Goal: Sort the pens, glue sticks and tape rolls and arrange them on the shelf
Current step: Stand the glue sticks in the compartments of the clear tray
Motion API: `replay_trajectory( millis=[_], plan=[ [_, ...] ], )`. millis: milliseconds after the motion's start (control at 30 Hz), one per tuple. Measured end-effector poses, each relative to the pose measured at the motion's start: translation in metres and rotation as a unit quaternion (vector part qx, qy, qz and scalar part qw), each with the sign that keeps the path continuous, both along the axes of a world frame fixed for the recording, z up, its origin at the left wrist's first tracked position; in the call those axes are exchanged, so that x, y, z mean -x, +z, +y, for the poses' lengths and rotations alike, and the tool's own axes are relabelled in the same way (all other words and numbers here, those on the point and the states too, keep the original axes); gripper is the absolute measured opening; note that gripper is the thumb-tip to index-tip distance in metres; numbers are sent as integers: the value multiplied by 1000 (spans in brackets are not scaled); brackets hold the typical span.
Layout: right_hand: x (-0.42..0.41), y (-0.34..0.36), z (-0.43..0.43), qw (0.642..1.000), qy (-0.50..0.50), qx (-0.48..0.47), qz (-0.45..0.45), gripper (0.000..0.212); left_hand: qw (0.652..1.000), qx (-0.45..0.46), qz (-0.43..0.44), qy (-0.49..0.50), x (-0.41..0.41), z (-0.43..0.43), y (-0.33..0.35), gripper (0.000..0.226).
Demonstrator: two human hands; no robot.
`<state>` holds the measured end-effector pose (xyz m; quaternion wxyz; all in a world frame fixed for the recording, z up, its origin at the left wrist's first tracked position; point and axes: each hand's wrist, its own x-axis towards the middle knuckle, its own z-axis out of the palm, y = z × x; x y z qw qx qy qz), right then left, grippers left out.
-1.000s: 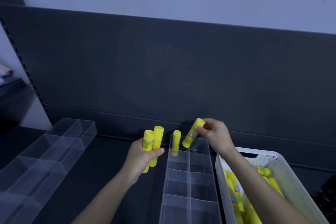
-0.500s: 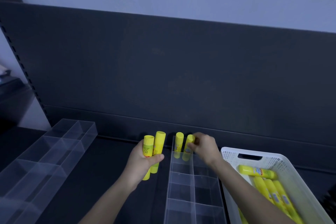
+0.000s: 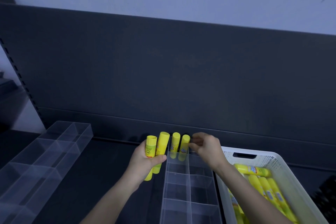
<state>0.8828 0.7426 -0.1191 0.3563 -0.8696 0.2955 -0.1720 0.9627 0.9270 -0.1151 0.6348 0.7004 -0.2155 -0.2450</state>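
Two yellow glue sticks [image 3: 180,146] stand upright side by side in the far-left cell of a clear divided organiser [image 3: 189,183] on the dark shelf. My right hand [image 3: 207,148] hovers just right of them, fingertips touching the cap of the right one. My left hand [image 3: 145,162] grips two more yellow glue sticks [image 3: 156,148] upright, just left of the organiser.
A white perforated basket [image 3: 291,174] with several yellow glue sticks [image 3: 263,185] sits at the right. A second clear divided organiser [image 3: 41,158] lies at the left. The dark back panel [image 3: 163,78] of the shelf rises behind.
My right hand brought a glue stick down from a tilt and stood it in the organiser beside the first one. The left hand kept its two sticks.
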Motion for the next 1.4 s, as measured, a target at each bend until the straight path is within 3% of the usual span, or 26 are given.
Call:
replay_trajectory(
  millis=[133,233,367,567,700,833,967,1267,1400],
  plan=[
    [18,18,10,992,41,-100,-69,10,999,17,0,-28,10,-8,7,24],
    [27,32,19,970,95,-198,-100,14,999,17,-14,-48,15,-15,10,25],
    [32,41,24,956,150,-225,-117,12,997,25,-23,-75,24,-24,13,29],
    [36,43,18,966,116,-193,-122,5,996,11,-36,-87,26,-29,11,21],
    [36,53,-13,994,-14,-16,-105,6,997,-34,-70,-29,17,-19,10,20],
    [19,36,-21,998,-17,59,-4,14,997,-47,-48,-39,16,-13,7,17],
    [2,10,-18,995,3,85,55,17,997,-52,24,-47,10,-11,4,13],
    [-5,-9,-18,991,6,93,101,17,990,-77,-114,-33,-1,-6,-8,12],
    [-7,-7,-17,990,7,86,116,11,989,-71,-127,-7,-3,-7,-8,7]
  ],
)
